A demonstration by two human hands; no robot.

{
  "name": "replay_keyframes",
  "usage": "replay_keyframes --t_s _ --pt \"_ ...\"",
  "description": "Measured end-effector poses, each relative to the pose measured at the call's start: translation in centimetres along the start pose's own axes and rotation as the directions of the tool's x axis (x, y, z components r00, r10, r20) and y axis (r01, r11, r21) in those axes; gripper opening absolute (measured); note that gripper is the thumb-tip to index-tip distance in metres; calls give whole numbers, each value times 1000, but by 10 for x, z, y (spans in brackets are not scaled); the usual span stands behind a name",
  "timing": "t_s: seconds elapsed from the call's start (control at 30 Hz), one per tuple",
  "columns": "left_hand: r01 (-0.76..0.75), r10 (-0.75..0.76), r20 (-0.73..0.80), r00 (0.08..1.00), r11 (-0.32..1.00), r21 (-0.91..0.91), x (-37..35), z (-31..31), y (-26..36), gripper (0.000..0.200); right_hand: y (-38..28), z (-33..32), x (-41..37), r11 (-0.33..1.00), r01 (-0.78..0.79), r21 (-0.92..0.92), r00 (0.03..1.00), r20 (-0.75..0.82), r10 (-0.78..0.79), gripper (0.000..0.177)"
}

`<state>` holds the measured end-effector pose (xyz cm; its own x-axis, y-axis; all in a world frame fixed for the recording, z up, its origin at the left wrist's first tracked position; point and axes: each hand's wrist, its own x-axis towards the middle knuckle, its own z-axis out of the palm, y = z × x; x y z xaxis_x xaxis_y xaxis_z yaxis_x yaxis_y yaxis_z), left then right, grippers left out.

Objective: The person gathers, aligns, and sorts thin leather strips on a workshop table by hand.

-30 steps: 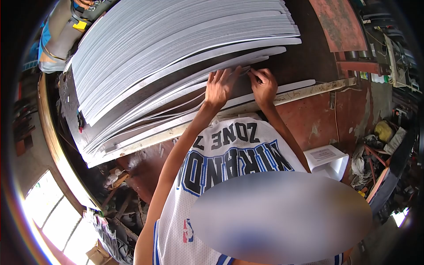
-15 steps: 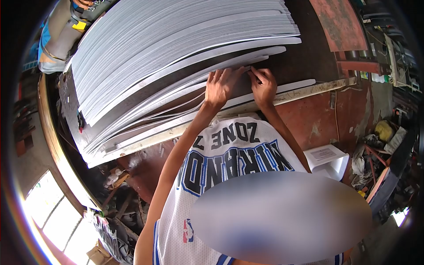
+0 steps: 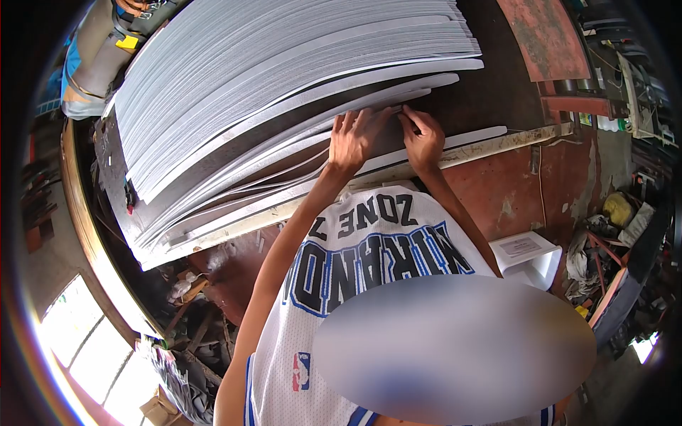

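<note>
Long pale strips lie in a curved bundle on a dark worktable (image 3: 490, 106). Closest to me, a few loose strips (image 3: 241, 170) run from the lower left toward my hands. My left hand (image 3: 349, 142) is closed over the ends of these loose strips, with its thumb reaching toward the right hand. Just beside it, my right hand (image 3: 424, 140) pinches the tip of a strip between thumb and fingers. Fingers hide most of that tip. One separate white strip (image 3: 476, 136) lies along the table's front edge, passing behind my wrists.
The large strip stack (image 3: 298, 78) fills the table's far side. A worn pale edge (image 3: 526, 144) borders the table in front of me. A white plastic stool (image 3: 529, 255) stands below at right. A red metal piece (image 3: 550, 42) is at far right, and clutter lies around the floor.
Both hands stay almost in place. The right fingers shift very slightly at the strip's tip; the strips look unmoved.
</note>
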<state>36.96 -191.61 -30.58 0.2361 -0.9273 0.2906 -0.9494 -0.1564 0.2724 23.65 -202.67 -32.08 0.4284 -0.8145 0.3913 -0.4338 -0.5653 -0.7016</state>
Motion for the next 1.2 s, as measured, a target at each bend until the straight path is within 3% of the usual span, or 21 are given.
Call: replay_keyframes --t_s 0.3,0.47,0.67,0.8,0.87,1.1,1.2 --pt "5 -5 -25 1000 1000 -4 1 -1 0 70 -4 -2 2 998 8 63 1000 28 -9 15" --pt "7 -7 -21 1000 1000 1 1 -1 0 71 -8 -1 5 992 -94 84 994 62 89 13" --pt "13 -13 -24 1000 1000 -14 1 0 -1 70 -4 3 5 996 -41 83 999 20 39 13" --pt "19 -20 -13 1000 1000 -18 0 0 -1 70 -3 3 4 989 -90 114 996 37 87 12" --pt "18 -18 -29 999 1000 -19 0 1 -2 69 -1 4 3 996 -9 86 1000 18 8 13" --pt "20 -21 -47 999 1000 -22 1 0 -1 67 -2 3 3 997 4 72 1000 22 -5 14" --pt "28 -29 -33 999 999 -27 1 -1 -1 68 -5 2 5 990 -102 94 992 78 94 14"
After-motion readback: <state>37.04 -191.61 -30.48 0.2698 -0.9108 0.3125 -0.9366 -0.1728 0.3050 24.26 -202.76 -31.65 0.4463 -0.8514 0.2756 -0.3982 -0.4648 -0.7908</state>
